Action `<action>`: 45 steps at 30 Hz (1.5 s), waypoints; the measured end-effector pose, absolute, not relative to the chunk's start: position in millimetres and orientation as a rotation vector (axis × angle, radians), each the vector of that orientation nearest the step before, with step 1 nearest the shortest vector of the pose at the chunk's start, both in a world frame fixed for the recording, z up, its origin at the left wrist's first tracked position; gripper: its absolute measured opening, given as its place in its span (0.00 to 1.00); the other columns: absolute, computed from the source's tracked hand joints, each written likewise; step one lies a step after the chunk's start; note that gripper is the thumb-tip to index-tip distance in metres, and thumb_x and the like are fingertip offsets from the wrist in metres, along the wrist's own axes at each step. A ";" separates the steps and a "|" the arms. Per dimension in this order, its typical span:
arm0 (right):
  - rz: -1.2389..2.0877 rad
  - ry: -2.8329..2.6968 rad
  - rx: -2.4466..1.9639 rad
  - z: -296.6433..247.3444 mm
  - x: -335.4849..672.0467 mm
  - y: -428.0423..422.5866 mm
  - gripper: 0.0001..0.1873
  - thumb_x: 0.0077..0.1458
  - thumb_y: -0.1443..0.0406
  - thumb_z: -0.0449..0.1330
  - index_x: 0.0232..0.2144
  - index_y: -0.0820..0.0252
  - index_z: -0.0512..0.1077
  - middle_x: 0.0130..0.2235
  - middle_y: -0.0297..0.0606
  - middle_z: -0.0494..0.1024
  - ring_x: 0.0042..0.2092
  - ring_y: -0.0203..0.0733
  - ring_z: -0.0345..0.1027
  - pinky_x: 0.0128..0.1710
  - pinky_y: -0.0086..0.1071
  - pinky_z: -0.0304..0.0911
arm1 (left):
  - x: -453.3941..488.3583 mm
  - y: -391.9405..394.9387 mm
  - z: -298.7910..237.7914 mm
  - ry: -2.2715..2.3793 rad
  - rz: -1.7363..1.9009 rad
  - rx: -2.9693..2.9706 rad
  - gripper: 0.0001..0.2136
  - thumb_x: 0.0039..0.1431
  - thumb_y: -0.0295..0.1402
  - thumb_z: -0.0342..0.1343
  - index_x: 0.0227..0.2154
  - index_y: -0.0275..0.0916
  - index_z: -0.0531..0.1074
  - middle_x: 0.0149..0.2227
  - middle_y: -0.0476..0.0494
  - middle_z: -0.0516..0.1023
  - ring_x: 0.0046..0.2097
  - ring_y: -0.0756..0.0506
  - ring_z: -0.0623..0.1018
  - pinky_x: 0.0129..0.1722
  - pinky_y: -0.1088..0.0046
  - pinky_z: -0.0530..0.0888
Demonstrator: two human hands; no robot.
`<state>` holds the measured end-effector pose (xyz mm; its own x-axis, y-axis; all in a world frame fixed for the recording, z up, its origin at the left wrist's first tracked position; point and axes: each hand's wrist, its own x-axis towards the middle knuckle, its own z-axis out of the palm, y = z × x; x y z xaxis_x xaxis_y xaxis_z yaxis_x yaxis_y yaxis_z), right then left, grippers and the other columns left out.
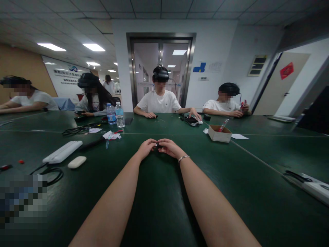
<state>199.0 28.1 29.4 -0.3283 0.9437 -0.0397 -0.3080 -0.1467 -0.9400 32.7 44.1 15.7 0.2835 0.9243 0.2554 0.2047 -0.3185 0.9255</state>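
Observation:
Both arms reach forward over the dark green table (pixel 159 192), and the hands meet near its middle. Between the fingertips is a small dark object (pixel 159 145), mostly covered and too small to name. My left hand (pixel 147 150) is closed, its fingers pinching the object from the left side. From the right, my right hand (pixel 171 148) curls its thumb and fingers round the same object. A silver bracelet (pixel 184 158) circles the right wrist.
A white power bank (pixel 62 152), a cream oval case (pixel 77 162) and black cables (pixel 79 129) lie to the left. Farther back stand two water bottles (pixel 120 115). A small cardboard box (pixel 219 133) sits at right. Several people wearing headsets sit across the table.

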 end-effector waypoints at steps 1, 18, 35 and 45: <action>1.653 -1.124 -0.853 29.2 199.1 28.1 0.07 0.51 0.77 0.59 0.34 0.67 0.67 0.30 0.41 0.73 0.25 0.36 0.71 0.24 0.26 0.69 | 32.4 43.7 16.4 1.037 1.097 1.721 0.11 0.48 0.33 0.52 0.35 0.36 0.71 0.28 0.48 0.71 0.24 0.53 0.68 0.25 0.77 0.65; 1.648 -1.117 -0.852 30.4 198.4 26.7 0.08 0.52 0.78 0.56 0.34 0.67 0.67 0.32 0.43 0.73 0.26 0.36 0.71 0.26 0.28 0.70 | 31.4 49.9 9.8 1.017 1.082 1.755 0.12 0.53 0.37 0.47 0.35 0.35 0.71 0.20 0.50 0.68 0.23 0.51 0.69 0.24 0.77 0.65; 1.650 -1.119 -0.849 29.6 197.8 27.4 0.08 0.51 0.78 0.57 0.35 0.67 0.67 0.30 0.41 0.73 0.25 0.36 0.70 0.25 0.27 0.70 | 31.8 50.0 9.9 1.059 1.105 1.770 0.13 0.53 0.39 0.48 0.33 0.36 0.71 0.22 0.49 0.69 0.24 0.51 0.69 0.25 0.76 0.66; 1.653 -1.132 -0.846 27.5 198.8 29.7 0.08 0.51 0.77 0.59 0.34 0.66 0.67 0.31 0.41 0.74 0.26 0.36 0.71 0.26 0.27 0.70 | 31.6 46.3 13.4 1.041 1.132 1.729 0.11 0.51 0.35 0.49 0.33 0.35 0.72 0.24 0.48 0.70 0.25 0.51 0.70 0.25 0.77 0.65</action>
<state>198.8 29.7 27.5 -0.3309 0.9430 -0.0354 -0.3082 -0.1434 -0.9404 31.6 46.3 13.4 0.2596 0.9238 0.2813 0.2030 -0.3370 0.9194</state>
